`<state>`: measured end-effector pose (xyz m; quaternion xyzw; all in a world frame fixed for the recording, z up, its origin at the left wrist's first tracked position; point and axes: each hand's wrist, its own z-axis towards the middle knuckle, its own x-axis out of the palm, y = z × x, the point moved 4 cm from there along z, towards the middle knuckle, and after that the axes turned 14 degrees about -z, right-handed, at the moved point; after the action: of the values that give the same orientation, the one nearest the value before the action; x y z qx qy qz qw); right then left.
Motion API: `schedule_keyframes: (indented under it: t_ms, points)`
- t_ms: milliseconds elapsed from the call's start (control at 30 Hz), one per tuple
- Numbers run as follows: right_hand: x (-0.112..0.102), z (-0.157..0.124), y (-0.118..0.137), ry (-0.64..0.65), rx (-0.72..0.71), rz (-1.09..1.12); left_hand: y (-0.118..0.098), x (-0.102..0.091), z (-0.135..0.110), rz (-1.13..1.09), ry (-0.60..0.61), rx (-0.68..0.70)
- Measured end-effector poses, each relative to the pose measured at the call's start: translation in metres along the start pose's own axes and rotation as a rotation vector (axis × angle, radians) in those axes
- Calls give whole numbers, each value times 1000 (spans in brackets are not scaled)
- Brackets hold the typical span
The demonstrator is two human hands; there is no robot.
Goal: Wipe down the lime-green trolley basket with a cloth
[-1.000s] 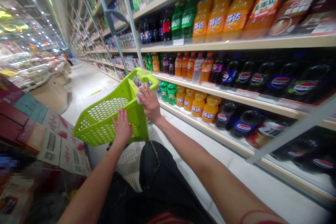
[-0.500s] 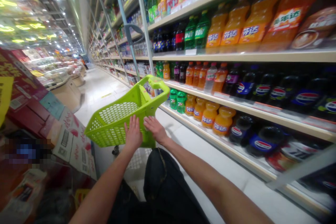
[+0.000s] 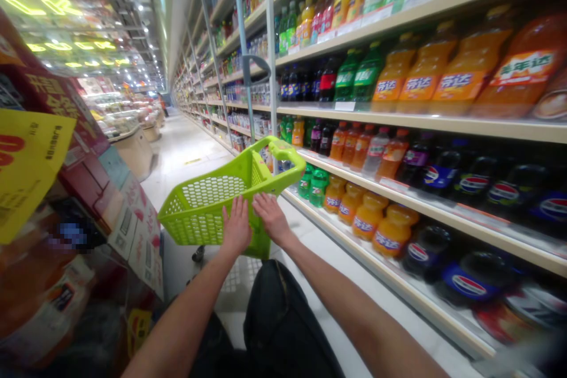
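Note:
A lime-green plastic shopping basket on wheels stands in the aisle in front of me, its handle raised at the near end. My left hand lies flat against the basket's near wall with fingers stretched upward. My right hand rests beside it on the same wall, fingers spread, just under the handle. Neither hand holds anything. My dark-trousered knee is raised below the hands.
Long shelves on the right hold orange, green and dark soda bottles. Red cartons and a yellow sign are stacked on the left. The white aisle floor runs ahead between them toward distant display stands.
My right hand dropped from the basket's handle to its near wall beside the left hand. The view has risen and the basket sits slightly further right.

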<state>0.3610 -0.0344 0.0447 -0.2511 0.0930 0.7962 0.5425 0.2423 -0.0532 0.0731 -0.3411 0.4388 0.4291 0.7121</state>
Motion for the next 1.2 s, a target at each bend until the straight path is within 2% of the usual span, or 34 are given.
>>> schedule_keyframes:
  t_ms: [100,167,233,300,367,433,500,633,733,800,900,1000,1067,1133,1200]
  points:
    - [-7,-6,7,-18,-49,45,17,-4,1,8,-6,-49]
    - [-24,8,1,-81,-12,66,31,-7,4,7,-5,-110]
    - [-45,31,-14,-155,68,63,47,-8,9,-6,27,-201]
    - [-63,55,-34,-220,131,37,62,-6,11,-38,109,-295]
    - [-71,70,-54,-246,198,-7,71,-3,11,-69,192,-340]
    - [-68,73,-67,-218,246,-62,74,-2,10,-85,233,-336]
    - [-56,66,-65,-150,233,-96,74,-4,8,-89,240,-326]
    - [-25,45,-26,-33,65,-74,71,-7,2,-95,243,-334]
    - [-12,42,0,1,-42,-61,70,-6,-3,-92,224,-342]
    - [-13,46,2,30,-107,-57,70,-6,-7,-91,207,-335]
    - [-30,53,-18,33,-151,-68,69,-6,-13,-94,202,-323]
    - [-53,56,-49,-27,-62,-141,65,-8,-19,-96,216,-331]
    - [-58,54,-60,-36,-19,-184,62,-9,-22,-96,222,-344]
    - [-54,51,-54,-26,-18,-172,59,-10,-24,-103,224,-358]
    - [-44,49,-35,-3,-61,-116,57,-10,-25,-111,221,-368]
